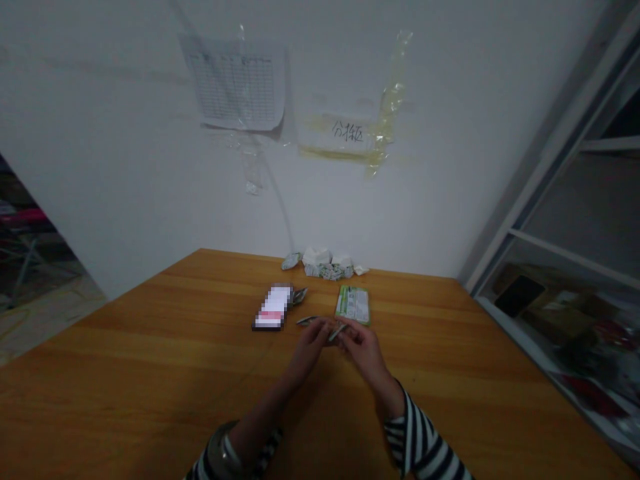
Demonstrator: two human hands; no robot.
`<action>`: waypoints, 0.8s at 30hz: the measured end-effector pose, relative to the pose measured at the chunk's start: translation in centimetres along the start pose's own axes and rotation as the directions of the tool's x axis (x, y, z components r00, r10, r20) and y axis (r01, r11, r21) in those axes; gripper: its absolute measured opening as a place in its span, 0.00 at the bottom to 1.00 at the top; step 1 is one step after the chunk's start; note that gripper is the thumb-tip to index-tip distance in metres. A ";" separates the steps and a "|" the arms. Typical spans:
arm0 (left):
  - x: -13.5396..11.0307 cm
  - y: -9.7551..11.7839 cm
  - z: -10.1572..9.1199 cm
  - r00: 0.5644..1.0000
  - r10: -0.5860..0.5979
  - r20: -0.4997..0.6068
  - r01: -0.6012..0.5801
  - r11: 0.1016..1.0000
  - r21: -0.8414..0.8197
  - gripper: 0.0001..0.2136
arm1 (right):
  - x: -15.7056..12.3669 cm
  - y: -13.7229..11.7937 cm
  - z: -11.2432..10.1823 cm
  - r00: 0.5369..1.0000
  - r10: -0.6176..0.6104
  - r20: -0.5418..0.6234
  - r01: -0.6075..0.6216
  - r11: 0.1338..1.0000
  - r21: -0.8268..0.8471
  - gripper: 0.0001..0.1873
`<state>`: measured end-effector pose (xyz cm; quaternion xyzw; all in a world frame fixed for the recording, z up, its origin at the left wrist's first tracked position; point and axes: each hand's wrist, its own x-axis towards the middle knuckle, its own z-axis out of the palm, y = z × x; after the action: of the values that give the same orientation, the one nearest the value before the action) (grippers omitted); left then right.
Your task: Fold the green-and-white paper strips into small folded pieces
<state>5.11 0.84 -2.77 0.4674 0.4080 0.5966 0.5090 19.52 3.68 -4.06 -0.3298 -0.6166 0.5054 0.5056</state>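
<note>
Both hands meet over the wooden table (pixel 200 373), fingertips pinched together. Between them is a small thin pale strip (pixel 339 331), held edge-on; what kind of thing it is I cannot make out. My left hand (pixel 313 340) grips its left side, and my right hand (pixel 361 343) closes on its right. A thin greyish piece (pixel 306 321) shows just beyond my left fingers; whether it joins the strip is hidden. Right behind my right hand lies a flat green-and-white printed packet (pixel 353 303).
A phone (pixel 273 308) with a lit, blurred screen lies left of my hands, a small crumpled wrapper (pixel 299 296) beside it. Crumpled white-and-green papers (pixel 327 265) sit along the wall. Glass-fronted shelving (pixel 545 293) stands at the right, and taped sheets (pixel 240 87) hang above.
</note>
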 end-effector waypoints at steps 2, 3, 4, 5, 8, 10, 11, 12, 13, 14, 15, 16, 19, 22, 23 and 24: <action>0.1 -0.2 -0.2 0.999 -0.043 -0.014 0.043 0.999 -0.004 0.16 | 0.0 0.3 -0.1 0.997 -0.065 -0.046 0.059 0.990 -0.130 0.17; 0.1 -0.3 -0.4 0.998 -0.060 -0.025 0.060 0.998 0.002 0.16 | -0.1 0.3 -0.2 0.995 -0.099 -0.034 0.091 0.978 -0.188 0.17; 0.2 -0.4 -0.7 0.997 -0.069 -0.036 0.070 0.997 0.012 0.15 | -0.1 0.1 -0.3 0.992 -0.125 -0.006 0.120 0.964 -0.239 0.16; 0.2 -0.4 -1.0 0.997 -0.071 -0.044 0.072 0.997 0.026 0.15 | -0.2 -0.1 -0.4 0.989 -0.141 0.031 0.144 0.948 -0.282 0.16; 0.3 -0.2 -1.6 0.997 -0.064 -0.038 0.066 0.996 0.067 0.13 | -0.2 -1.0 -0.8 0.983 -0.155 0.096 0.178 0.927 -0.329 0.17; 0.3 0.2 -1.6 0.998 -0.065 0.008 0.064 0.995 0.083 0.13 | -0.1 -1.3 -0.9 0.989 -0.130 0.066 0.142 0.958 -0.250 0.14; 0.2 0.5 -1.5 0.998 -0.058 0.039 0.055 0.995 0.085 0.14 | 0.0 -1.4 -1.0 0.994 -0.109 0.032 0.113 0.975 -0.191 0.11; 0.2 0.7 -1.3 0.996 -0.049 0.072 0.043 0.996 0.084 0.14 | 0.1 -1.4 -1.0 0.996 -0.084 -0.004 0.083 0.988 -0.133 0.08; 0.1 1.0 -1.0 0.994 -0.036 0.103 0.029 0.997 0.078 0.14 | 0.1 -1.4 -1.0 0.997 -0.061 -0.038 0.058 0.995 -0.084 0.06; 0.0 1.2 -0.8 0.992 -0.023 0.127 0.015 0.998 0.068 0.14 | 0.2 -1.3 -1.0 0.997 -0.043 -0.068 0.040 0.998 -0.047 0.05; -0.1 1.4 -0.5 0.990 -0.007 0.141 -0.002 0.998 0.061 0.16 | 0.3 -1.2 -1.0 0.995 -0.034 -0.091 0.032 0.999 -0.023 0.05; -0.2 1.5 -0.3 0.991 0.012 0.134 -0.021 0.998 0.064 0.16 | 0.4 -1.1 -0.9 0.994 -0.031 -0.105 0.030 1.000 -0.006 0.05; -0.3 1.6 -0.1 0.997 0.072 0.016 -0.073 0.992 0.107 0.10 | 0.4 -1.0 -0.7 0.991 -0.018 -0.129 0.024 0.999 0.043 0.06; -0.3 1.3 -0.2 0.988 0.103 -0.111 -0.088 0.987 0.135 0.04 | 0.3 -1.2 -0.5 0.990 -0.012 -0.137 0.021 0.998 0.065 0.08; -0.3 1.2 -0.3 0.985 0.108 -0.131 -0.090 0.987 0.134 0.04 | 0.2 -1.2 -0.4 0.990 -0.012 -0.143 0.021 0.998 0.066 0.08; -0.3 1.2 -0.3 0.983 0.112 -0.148 -0.092 0.987 0.135 0.04 | 0.2 -1.3 -0.4 0.989 -0.012 -0.150 0.022 0.998 0.065 0.09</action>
<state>4.59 0.40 -1.75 0.4713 0.4591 0.6293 0.4136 20.00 3.58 -2.79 -0.3446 -0.5627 0.4951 0.5653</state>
